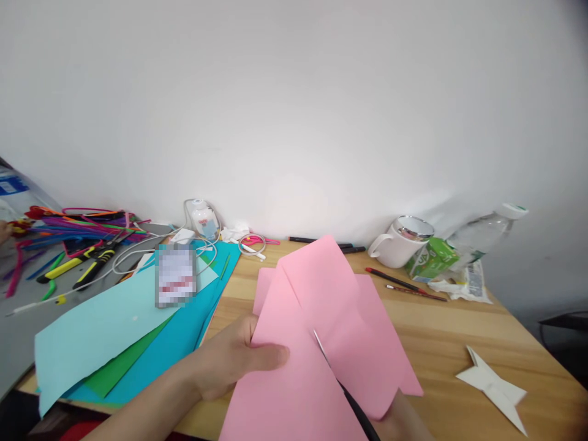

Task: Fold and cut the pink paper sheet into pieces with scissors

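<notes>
My left hand (pixel 239 361) pinches the left edge of a folded pink paper sheet (pixel 331 318), thumb on top, holding it up over the wooden table (pixel 441 331). My right hand (pixel 404 419) is mostly hidden under the sheet at the bottom edge and grips scissors (pixel 344 392). Their black handle and thin metal blade run into a cut in the pink paper.
Light blue, green and teal paper sheets (pixel 114 331) lie at the left. Behind them are pipe cleaners (pixel 78 223), pliers (pixel 94 263) and a white cable (pixel 138 254). A white mug (pixel 399 242), green carton (pixel 432 257), plastic bottle (pixel 482 236) and pencils (pixel 399 282) stand at the right. A white folded paper shape (pixel 496 389) lies near the right front.
</notes>
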`<state>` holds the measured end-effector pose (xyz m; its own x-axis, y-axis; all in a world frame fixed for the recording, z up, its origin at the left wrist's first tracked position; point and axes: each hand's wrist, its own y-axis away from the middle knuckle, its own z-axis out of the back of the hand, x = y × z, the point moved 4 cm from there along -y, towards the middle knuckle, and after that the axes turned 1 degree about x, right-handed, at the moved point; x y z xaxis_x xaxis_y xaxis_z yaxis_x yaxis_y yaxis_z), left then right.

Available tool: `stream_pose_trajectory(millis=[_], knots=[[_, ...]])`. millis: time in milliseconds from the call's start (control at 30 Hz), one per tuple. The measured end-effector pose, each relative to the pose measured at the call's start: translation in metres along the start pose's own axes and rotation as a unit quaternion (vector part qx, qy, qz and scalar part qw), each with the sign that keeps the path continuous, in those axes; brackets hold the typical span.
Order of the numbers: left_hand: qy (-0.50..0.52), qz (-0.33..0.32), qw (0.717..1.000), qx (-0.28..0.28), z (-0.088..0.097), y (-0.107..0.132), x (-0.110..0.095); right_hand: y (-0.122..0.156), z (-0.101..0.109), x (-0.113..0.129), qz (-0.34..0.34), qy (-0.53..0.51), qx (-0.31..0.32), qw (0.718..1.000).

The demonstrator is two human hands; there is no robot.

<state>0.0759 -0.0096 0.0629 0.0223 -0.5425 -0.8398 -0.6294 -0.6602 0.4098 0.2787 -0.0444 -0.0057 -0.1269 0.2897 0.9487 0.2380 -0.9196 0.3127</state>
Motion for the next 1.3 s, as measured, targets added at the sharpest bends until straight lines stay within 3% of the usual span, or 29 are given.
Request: stream_pose_trajectory(millis=[200,533,700,967,1300], knots=[[-0.009,-0.003,1.000,-0.004,-0.002,0.000,-0.002,-0.004,0.013,-0.030,0.000,0.060,-0.054,0.997],[-0.016,-0.008,1.000,0.009,-0.004,0.002,-0.003,-0.001,-0.003,-0.007,0.017,0.018,-0.009,1.000],[-0.011,-0.013,1.000,0.006,-0.005,0.003,-0.005,-0.004,-0.007,-0.015,-0.009,-0.010,-0.008,1.000],[-0.003,-0.003,1.000,0.012,-0.004,0.006,-0.005,0.000,-0.005,-0.018,0.026,-0.038,-0.064,0.997],[-0.001,-0.007,1.000,0.010,-0.003,0.006,-0.004,-0.010,0.007,-0.034,0.033,-0.016,-0.086,0.996]])
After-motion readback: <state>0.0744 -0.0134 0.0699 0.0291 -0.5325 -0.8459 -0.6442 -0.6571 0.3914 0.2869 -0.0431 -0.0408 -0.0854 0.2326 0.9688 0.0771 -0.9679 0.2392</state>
